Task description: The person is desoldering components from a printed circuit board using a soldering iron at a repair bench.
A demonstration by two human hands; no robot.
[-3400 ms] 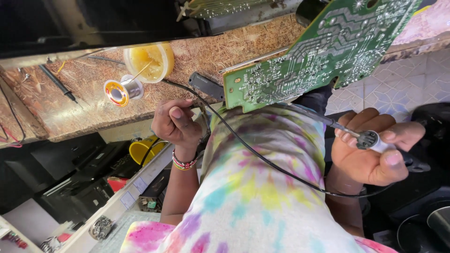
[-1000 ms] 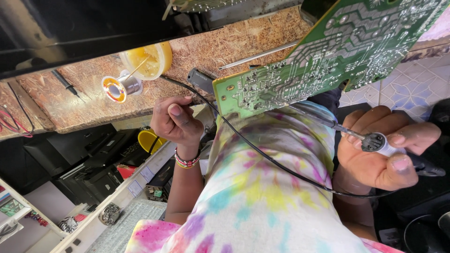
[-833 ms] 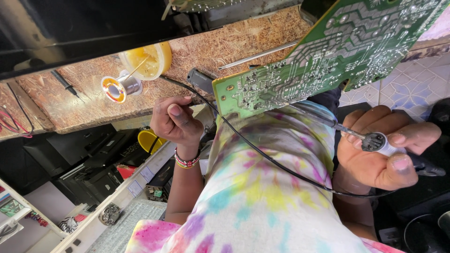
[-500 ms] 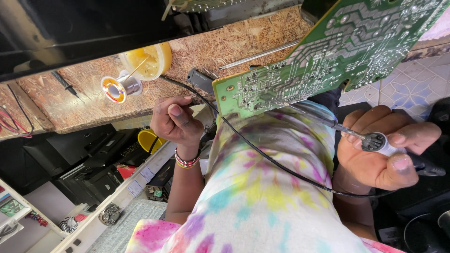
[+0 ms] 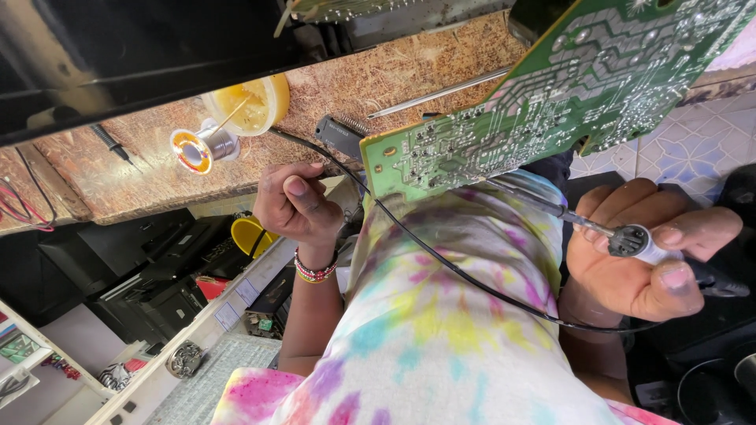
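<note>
right hand (image 5: 646,264): grip clamped on soldering iron (image 5: 622,238), tip angled at lower edge of green circuit board (image 5: 551,102)
left hand (image 5: 295,203): fingers curled together at board's left corner, near black cord (image 5: 472,275); cannot tell if it pinches anything
board: tilted over bench (image 5: 150,169) edge, above lap
risk: hot tip likely slips onto cord or shirt if board shifts; cord could snag corner
room: tight; solder spool (image 5: 201,148) and yellow tub (image 5: 246,104) just beside left hand; open space right of board

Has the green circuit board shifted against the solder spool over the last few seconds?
Yes. The green circuit board has slid left along the wooden bench, narrowing its gap to the solder spool, which stayed put.
</note>
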